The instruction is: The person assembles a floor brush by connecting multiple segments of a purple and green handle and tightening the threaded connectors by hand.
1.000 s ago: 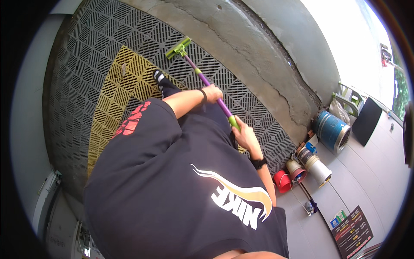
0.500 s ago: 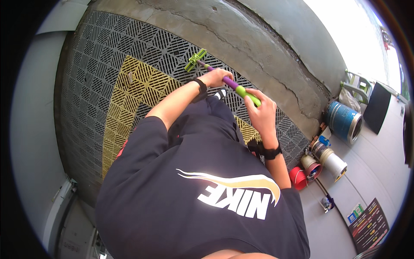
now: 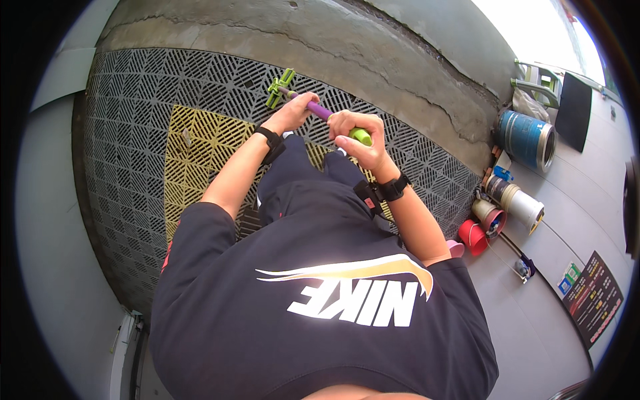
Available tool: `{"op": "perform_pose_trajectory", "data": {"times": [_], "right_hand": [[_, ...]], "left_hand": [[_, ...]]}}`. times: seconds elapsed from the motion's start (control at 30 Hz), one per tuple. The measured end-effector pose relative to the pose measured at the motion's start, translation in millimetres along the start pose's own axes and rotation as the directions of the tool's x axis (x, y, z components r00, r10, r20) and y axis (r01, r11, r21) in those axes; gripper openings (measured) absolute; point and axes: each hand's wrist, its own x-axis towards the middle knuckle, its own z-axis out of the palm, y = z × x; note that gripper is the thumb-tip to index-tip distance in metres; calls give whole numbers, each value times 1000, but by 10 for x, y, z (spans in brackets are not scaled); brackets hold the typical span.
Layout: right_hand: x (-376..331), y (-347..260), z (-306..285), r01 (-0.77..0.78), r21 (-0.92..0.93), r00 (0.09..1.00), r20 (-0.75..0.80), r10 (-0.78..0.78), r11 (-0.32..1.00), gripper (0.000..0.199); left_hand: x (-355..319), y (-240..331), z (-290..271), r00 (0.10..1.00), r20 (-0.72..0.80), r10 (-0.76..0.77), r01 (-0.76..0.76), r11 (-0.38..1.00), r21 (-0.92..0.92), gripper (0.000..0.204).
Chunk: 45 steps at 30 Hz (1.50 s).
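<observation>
A mop with a purple pole and a bright green grip slants across the space in front of me. Its green head is at the far end, over the grey floor grating; whether it touches the grating I cannot tell. My left hand is wrapped round the pole close to the head. Nearer the top end, my right hand grips the green handle, whose rounded end sticks out past the fingers. Black bands circle both wrists.
Grey and yellow plastic grating covers the floor around my feet. Beyond it runs cracked concrete. To the right stand a blue drum, a white bucket, a red bucket and a dark sign board.
Both hands and the mop have shifted left in view, and the right hand has drawn closer to the left. The mop's head has moved left and slightly up.
</observation>
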Motion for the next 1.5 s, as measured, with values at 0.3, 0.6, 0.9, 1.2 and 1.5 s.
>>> {"op": "perform_pose_trajectory", "data": {"times": [0.3,0.6,0.9,1.2,1.5], "right_hand": [[-978,-57,-884,30,87,991,-132,-18,996,26],[-2482,-288,-2486,-41,24,967,-252,46,999,22],[-2968,-1046,-3344,-196,-135,949,-276,153,971,31],[-2691,-1059,-2948,-55,45,990,-128,60,997,27],[-2345,-640,-2324,-44,89,997,-59,49,995,22]], "left_hand": [[316,325,1026,990,100,100,-115,980,161,21],[907,911,3065,976,108,188,-204,965,167,19],[1440,1890,4314,956,255,144,-159,987,38,20],[1181,1848,3684,971,144,190,-216,958,189,14],[646,1301,2467,981,126,151,-190,887,421,18]]}}
